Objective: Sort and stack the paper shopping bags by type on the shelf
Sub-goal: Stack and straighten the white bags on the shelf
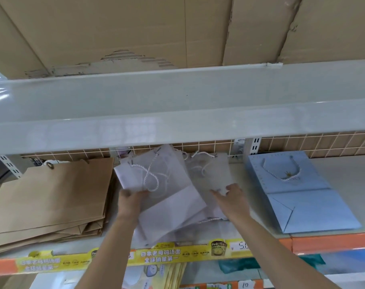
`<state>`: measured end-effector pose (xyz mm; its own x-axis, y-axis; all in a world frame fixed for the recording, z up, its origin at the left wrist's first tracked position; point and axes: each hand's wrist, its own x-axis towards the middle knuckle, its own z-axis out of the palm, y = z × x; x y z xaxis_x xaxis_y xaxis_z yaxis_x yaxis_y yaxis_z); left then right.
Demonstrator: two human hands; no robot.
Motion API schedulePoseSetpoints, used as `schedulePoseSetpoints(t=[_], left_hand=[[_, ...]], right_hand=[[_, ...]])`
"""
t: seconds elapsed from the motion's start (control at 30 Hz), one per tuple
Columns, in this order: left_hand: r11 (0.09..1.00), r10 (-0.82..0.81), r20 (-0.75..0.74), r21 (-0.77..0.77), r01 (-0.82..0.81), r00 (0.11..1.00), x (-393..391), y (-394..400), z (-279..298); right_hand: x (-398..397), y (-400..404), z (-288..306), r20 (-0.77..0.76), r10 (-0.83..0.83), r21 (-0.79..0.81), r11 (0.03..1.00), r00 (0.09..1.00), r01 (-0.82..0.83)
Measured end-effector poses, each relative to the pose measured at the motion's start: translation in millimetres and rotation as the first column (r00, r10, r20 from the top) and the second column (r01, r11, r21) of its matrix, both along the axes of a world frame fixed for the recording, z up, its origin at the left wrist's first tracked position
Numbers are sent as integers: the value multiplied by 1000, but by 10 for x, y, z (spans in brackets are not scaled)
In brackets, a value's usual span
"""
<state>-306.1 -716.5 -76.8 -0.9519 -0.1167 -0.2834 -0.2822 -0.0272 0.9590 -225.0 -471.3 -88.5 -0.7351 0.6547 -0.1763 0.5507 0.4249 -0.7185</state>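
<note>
Left hand [129,202] pinches the top flat white rope-handled paper bag [156,184], right hand [232,200] spread flat on the white stack [210,176] beside it; square edges, clear of the brown kraft stack [50,197].

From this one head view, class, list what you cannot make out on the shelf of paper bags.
- Flat brown paper bag stack: count unclear; the left frame edge cuts it.
- White paper bags: lower ones hidden under the top bag and both hands.
- Pale blue paper bag: gold emblem too small.
</note>
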Motion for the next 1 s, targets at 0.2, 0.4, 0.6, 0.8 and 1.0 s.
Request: schedulePoseSetpoints(t=[0.2,0.4,0.6,0.8,1.0], left_hand=[[992,-51,13,119,49,999,-69,-473,-29],[940,-98,95,337,61,991,-99,-616,-47],[825,-215,33,540,163,976,-79,-624,-81],[763,-282,-45,595,252,958,-92,-478,-55],[849,-334,18,439,292,943,-33,-266,-30]], right_hand=[[-128,162,-152,-76,-50,-312,950,996,24],[-129,281,-16,-318,-191,-299,950,929,93],[-58,170,91,-449,-43,-262,961,892,-85],[-49,10,313,-465,-57,-286,954,884,-89],[-40,-403,429,-424,89,-580,738,901,-346]])
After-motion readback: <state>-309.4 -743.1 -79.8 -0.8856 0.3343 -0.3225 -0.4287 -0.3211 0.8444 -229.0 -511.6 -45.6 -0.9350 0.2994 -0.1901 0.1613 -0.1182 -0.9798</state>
